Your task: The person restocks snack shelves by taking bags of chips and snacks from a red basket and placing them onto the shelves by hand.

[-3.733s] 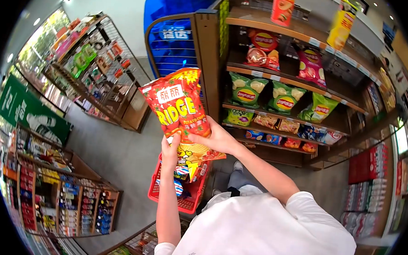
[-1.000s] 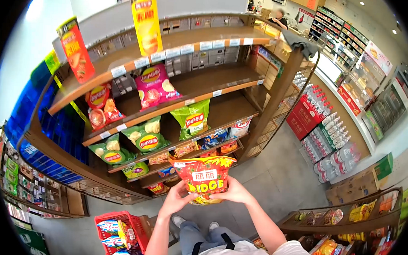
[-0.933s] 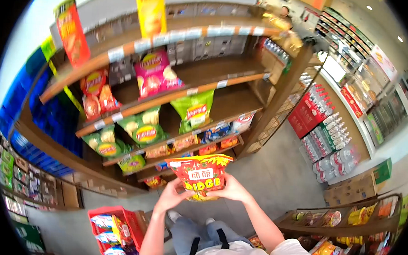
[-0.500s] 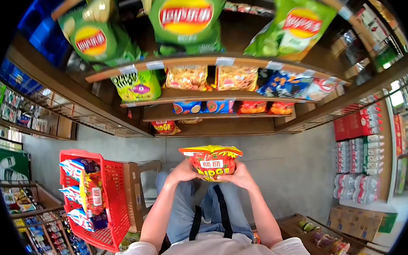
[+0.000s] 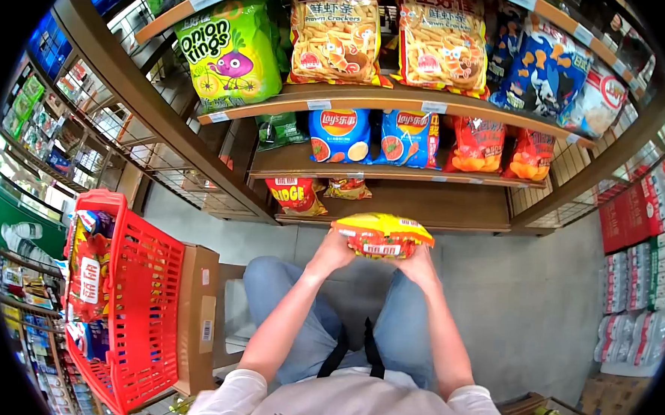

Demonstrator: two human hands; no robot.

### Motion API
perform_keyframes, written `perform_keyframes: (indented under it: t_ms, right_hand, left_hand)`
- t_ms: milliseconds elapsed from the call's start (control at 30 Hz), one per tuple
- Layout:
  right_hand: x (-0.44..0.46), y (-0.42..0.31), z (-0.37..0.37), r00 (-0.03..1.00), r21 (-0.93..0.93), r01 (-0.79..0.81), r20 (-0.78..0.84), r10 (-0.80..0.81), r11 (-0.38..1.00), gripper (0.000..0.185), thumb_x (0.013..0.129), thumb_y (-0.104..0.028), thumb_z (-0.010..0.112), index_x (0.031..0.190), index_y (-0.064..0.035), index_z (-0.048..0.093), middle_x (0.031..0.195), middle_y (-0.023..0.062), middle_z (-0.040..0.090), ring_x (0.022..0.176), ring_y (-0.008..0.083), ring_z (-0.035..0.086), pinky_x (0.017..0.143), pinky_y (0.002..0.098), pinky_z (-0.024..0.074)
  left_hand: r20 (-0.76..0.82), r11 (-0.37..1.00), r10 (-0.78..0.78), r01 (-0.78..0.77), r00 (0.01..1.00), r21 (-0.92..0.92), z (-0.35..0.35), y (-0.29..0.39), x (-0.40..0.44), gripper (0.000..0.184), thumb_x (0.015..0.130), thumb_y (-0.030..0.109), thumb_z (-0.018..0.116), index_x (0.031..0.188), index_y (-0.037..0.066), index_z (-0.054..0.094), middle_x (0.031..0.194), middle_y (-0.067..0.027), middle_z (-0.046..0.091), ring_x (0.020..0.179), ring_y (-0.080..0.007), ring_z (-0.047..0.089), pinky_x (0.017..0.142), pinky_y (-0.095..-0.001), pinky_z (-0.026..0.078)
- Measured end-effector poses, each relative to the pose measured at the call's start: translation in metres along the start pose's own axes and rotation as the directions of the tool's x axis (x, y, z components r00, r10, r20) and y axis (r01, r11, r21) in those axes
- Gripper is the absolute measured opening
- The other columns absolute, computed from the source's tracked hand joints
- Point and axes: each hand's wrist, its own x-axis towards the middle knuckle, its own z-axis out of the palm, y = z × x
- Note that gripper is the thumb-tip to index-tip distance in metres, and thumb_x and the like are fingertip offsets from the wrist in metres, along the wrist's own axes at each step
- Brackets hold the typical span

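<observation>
My left hand [image 5: 333, 253] and my right hand [image 5: 418, 264] grip a red and yellow bag of snack chips [image 5: 382, 240] by its two sides, in front of the lowest shelf. Its top is tipped forward, and my fingertips are partly hidden behind it. On that bottom shelf, a little ahead and to the left, lie a similar red bag marked "RIDGE" [image 5: 294, 196] and another small snack bag [image 5: 348, 189].
A red basket [image 5: 148, 288] of snack bags stands at left on a cardboard box [image 5: 199, 306]. Higher shelves carry onion rings [image 5: 231, 52], prawn crackers [image 5: 335, 35] and blue Lay's bags [image 5: 339, 135]. Packs of bottles [image 5: 629, 283] stand at right.
My view has tilted up and come nearer the shelves. Both hands have carried the chip bag forward to the lowest shelf, and the bag's top has tipped away from me.
</observation>
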Motion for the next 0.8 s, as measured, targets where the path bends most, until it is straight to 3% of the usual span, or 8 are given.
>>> perform_keyframes:
  t_ms: [33,133,167,267,367,533,600,800]
  right_hand:
    - [0.005,0.008,0.006,0.999,0.127,-0.041,0.030,0.037,0.991,0.055,0.060,-0.006,0.083,0.109,0.0015,0.059,0.104,0.0118,0.066,0.096,0.0214,0.063,0.085,0.0336,0.0490]
    - [0.016,0.009,0.013,0.998,0.190,0.045,0.030,-0.052,0.981,0.054,0.060,-0.006,0.083,0.108,0.0017,0.059,0.104,0.0113,0.066,0.095,0.0217,0.063,0.086,0.0334,0.0491]
    - [0.022,0.010,0.016,0.997,0.122,0.072,0.026,-0.076,0.990,0.052,0.061,-0.005,0.082,0.108,0.0018,0.059,0.105,0.0114,0.065,0.096,0.0221,0.062,0.086,0.0333,0.0493]
    - [0.043,0.019,0.027,0.992,0.111,0.083,0.080,-0.092,0.990,0.048,0.063,-0.003,0.079,0.106,0.0014,0.059,0.105,0.0135,0.064,0.097,0.0226,0.062,0.084,0.0338,0.0495]
    - [0.055,0.021,0.037,0.997,0.107,0.058,0.049,-0.064,0.993,0.046,0.065,-0.001,0.078,0.107,0.0017,0.059,0.105,0.0147,0.063,0.099,0.0252,0.062,0.084,0.0333,0.0494]
    - [0.080,0.040,0.056,0.993,0.052,0.121,0.008,-0.121,0.991,0.046,0.067,0.002,0.073,0.110,0.0007,0.057,0.108,0.0154,0.062,0.098,0.0278,0.061,0.086,0.0341,0.0483]
    - [0.097,0.069,0.070,0.988,-0.110,0.152,0.020,-0.151,0.982,0.043,0.070,0.000,0.071,0.111,-0.0009,0.057,0.109,0.0163,0.061,0.099,0.0324,0.060,0.086,0.0364,0.0482]
    - [0.124,0.115,0.107,0.999,-0.067,0.041,-0.021,-0.042,0.997,0.038,0.070,-0.005,0.069,0.106,-0.0015,0.061,0.104,0.0207,0.063,0.102,0.0378,0.058,0.085,0.0413,0.0481]
  left_hand:
    - [0.007,0.993,-0.120,0.120,0.993,0.017,-0.001,-0.002,-0.003,0.037,0.075,0.005,0.063,0.112,0.002,0.059,0.114,-0.0170,0.063,0.108,-0.0314,0.058,0.090,-0.0374,0.046]
    - [-0.002,0.996,-0.078,0.079,0.997,0.047,-0.006,-0.011,-0.005,0.049,0.074,0.009,0.070,0.120,0.003,0.055,0.122,-0.0132,0.059,0.114,-0.0257,0.054,0.096,-0.0356,0.043]
    - [-0.009,0.999,-0.018,0.017,1.000,-0.050,-0.007,-0.020,-0.003,0.050,0.071,0.004,0.071,0.119,0.004,0.056,0.120,-0.0120,0.059,0.112,-0.0234,0.055,0.096,-0.0347,0.043]
    - [0.179,0.959,-0.133,0.172,0.975,-0.225,-0.028,0.001,0.001,0.056,0.070,0.008,0.077,0.120,0.003,0.054,0.120,-0.0088,0.058,0.112,-0.0182,0.053,0.098,-0.0345,0.042]
    - [0.127,0.945,-0.015,0.055,0.992,-0.322,-0.036,0.015,0.004,0.079,0.071,0.019,0.081,0.133,0.000,0.036,0.125,-0.0106,0.053,0.114,-0.0190,0.051,0.100,-0.0340,0.040]
    - [0.033,0.781,-0.331,0.294,0.943,-0.552,-0.042,0.012,0.010,0.070,0.075,0.030,0.079,0.126,0.000,0.043,0.118,-0.0105,0.056,0.111,-0.0186,0.053,0.093,-0.0342,0.046]
    - [0.003,0.768,-0.346,0.285,0.938,-0.574,-0.034,-0.014,0.017,0.067,0.078,0.034,0.076,0.126,0.002,0.043,0.118,-0.0099,0.055,0.111,-0.0191,0.053,0.089,-0.0362,0.048]
    - [-0.076,0.622,-0.432,0.236,0.899,-0.747,-0.018,-0.057,0.039,0.056,0.083,0.030,0.071,0.128,0.013,0.043,0.124,-0.0053,0.052,0.113,-0.0201,0.052,0.092,-0.0438,0.045]
